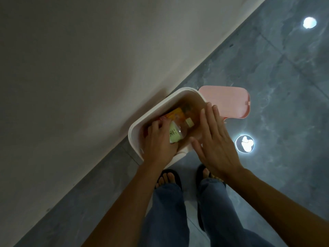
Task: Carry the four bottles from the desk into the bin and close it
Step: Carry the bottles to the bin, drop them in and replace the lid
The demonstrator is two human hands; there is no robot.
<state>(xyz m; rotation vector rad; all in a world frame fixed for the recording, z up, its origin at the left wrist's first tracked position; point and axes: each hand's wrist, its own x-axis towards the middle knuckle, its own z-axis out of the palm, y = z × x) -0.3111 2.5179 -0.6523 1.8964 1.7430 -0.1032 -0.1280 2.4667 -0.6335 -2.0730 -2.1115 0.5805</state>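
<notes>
A white bin (151, 114) stands on the floor against the wall, its pink lid (226, 102) swung open to the right. My left hand (158, 141) reaches into the bin and grips a clear bottle with a pale green label (175, 133). Deeper inside lies a bottle with an orange label (178, 114); other contents are hidden. My right hand (213, 141) hovers flat over the bin's right rim, fingers straight, holding nothing.
A pale wall (89, 68) runs diagonally behind the bin. The floor (267, 77) is dark grey tile with bright light reflections. My sandalled feet (169, 179) stand just in front of the bin.
</notes>
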